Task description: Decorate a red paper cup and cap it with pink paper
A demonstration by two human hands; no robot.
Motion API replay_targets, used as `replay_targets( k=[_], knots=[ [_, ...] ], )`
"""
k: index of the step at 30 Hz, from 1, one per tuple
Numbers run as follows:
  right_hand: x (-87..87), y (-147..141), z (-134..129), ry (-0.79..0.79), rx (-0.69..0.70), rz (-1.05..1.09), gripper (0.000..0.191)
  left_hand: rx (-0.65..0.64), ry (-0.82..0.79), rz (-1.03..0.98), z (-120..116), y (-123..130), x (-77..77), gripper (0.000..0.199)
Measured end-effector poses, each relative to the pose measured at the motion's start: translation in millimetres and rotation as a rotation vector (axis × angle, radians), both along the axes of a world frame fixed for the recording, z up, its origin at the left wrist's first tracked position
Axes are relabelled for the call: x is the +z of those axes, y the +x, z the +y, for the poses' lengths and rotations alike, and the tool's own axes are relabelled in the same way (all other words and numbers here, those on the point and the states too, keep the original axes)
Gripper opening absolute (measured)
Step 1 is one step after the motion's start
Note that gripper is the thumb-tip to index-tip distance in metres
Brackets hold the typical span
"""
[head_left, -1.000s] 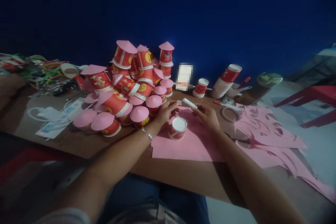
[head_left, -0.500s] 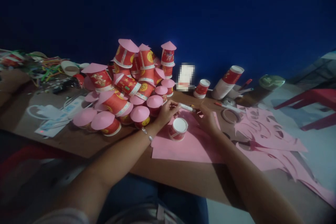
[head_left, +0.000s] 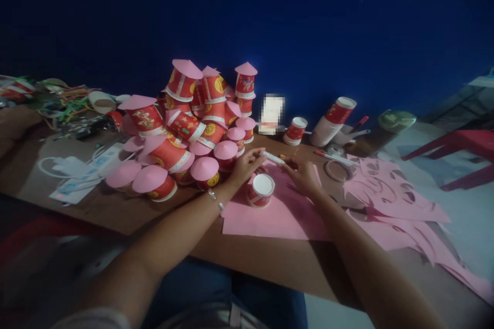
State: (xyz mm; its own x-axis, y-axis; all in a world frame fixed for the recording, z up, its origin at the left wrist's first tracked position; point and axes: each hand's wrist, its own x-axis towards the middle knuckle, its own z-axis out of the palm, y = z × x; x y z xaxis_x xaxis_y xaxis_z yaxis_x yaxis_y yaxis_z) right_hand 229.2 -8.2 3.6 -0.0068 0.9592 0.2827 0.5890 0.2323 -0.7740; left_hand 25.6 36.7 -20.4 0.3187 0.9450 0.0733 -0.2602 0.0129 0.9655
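A white pen-shaped tube (head_left: pixel 273 158), perhaps a marker or glue pen, is held level between both hands. My left hand (head_left: pixel 250 165) pinches its left end with the fingertips. At the other end the fingers of my right hand (head_left: pixel 303 176) are closed on the tube. Just below the hands a red paper cup (head_left: pixel 260 196) stands with its white base upward. Under the cup lies a pink paper sheet (head_left: pixel 266 223).
On the left rises a pile of red cups (head_left: pixel 170 151) with pink cone tops. Pink paper scraps (head_left: pixel 397 193) and a tape roll (head_left: pixel 336 170) lie on the right. A power strip (head_left: pixel 87 172), a phone-like blurred object (head_left: pixel 271 113) and stacked cups (head_left: pixel 334 121) are also on the table.
My right hand has shifted slightly left and its fingers now close on the tube's right end. The left hand keeps its pinch; the cup stays in place.
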Motion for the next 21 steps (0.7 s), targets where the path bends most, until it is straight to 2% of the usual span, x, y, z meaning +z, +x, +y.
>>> replay_targets(
  k=[4,6,10,17,21],
  knots=[
    [-5.6,10,5,0.076,-0.202,-0.396,0.023,-0.008,-0.089,-0.026,-3,0,-2.7,0.058],
    [-9.0,14,7,0.071,-0.246,-0.522,0.018,-0.010,-0.118,-0.040,-4,-2,-3.3,0.056],
    [-12.0,19,7,0.099,-0.248,-0.575,0.017,-0.035,-0.143,-0.041,-7,-8,0.0,0.049],
    [-13.5,19,6,0.197,-0.273,-0.672,0.027,-0.119,-0.194,-0.021,-18,-19,11.7,0.041],
    [-6.9,15,7,0.210,-0.260,-0.726,0.032,-0.104,-0.174,0.019,-23,-22,10.2,0.040]
  ],
)
